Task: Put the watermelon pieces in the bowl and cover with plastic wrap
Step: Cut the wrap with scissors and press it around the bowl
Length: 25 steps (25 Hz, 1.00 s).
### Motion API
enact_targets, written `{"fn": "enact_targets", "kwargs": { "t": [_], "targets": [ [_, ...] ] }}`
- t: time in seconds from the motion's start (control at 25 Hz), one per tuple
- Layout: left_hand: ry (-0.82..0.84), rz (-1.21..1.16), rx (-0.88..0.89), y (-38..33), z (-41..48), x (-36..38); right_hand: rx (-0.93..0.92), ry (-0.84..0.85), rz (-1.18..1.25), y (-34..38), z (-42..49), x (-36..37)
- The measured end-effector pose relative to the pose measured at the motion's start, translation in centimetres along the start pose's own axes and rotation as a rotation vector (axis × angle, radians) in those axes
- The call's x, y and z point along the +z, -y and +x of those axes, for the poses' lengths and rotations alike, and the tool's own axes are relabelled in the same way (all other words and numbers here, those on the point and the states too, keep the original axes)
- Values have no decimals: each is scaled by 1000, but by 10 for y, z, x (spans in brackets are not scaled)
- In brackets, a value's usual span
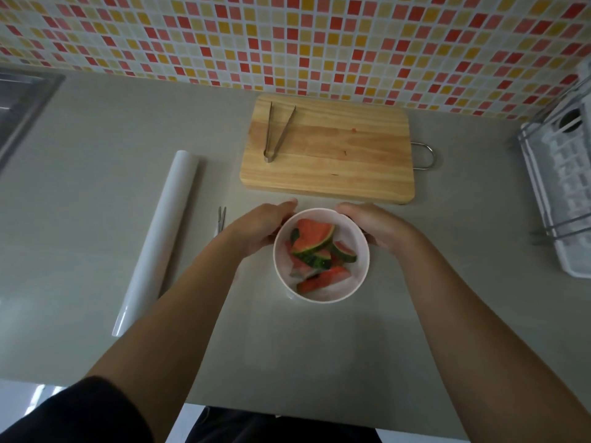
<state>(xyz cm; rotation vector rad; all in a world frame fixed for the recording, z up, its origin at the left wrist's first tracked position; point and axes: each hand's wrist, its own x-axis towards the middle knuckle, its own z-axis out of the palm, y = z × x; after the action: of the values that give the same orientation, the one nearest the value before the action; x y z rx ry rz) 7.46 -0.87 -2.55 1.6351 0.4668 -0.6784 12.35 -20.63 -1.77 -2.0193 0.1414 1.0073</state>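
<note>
Evidently sealing: the left hand (pixel 262 228) and right hand (pixel 374 227) cup the round white bowl (pixel 319 300) in front of the person, fingers curved around its sides, likely pressing film down. Red-and-green watermelon pieces (pixel 315 244) lie inside; the white plastic wrap roll (pixel 160 238) rests well left.

A grey countertop (pixel 96 161) spreads under my grip; beyond it rises a mosaic-tile wall (pixel 319 43) of red, orange and cream; far left, a steel sink (pixel 22 100).
</note>
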Motion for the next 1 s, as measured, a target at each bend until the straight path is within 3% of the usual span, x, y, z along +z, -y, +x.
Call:
{"fn": "enact_targets", "kwargs": {
  "t": [0.28,0.48,0.6,0.72,0.84,1.0],
  "targets": [
    [38,-83,-125,-28,15,-1,50,-70,237,10,18,-4],
    [76,-19,-107,-33,17,0,-81,-284,699,4,23,9],
    [-4,-66,-40,-28,18,4,-67,-317,307,-1,20,8],
    [28,42,-40,-18,13,2,165,-69,5,-3,3,3],
    [78,-23,15,-13,8,4,147,-69,137,-8,2,2],
    [-40,-232,92,-17,7,15,-5,-237,414,-8,7,15]
  ]
}}
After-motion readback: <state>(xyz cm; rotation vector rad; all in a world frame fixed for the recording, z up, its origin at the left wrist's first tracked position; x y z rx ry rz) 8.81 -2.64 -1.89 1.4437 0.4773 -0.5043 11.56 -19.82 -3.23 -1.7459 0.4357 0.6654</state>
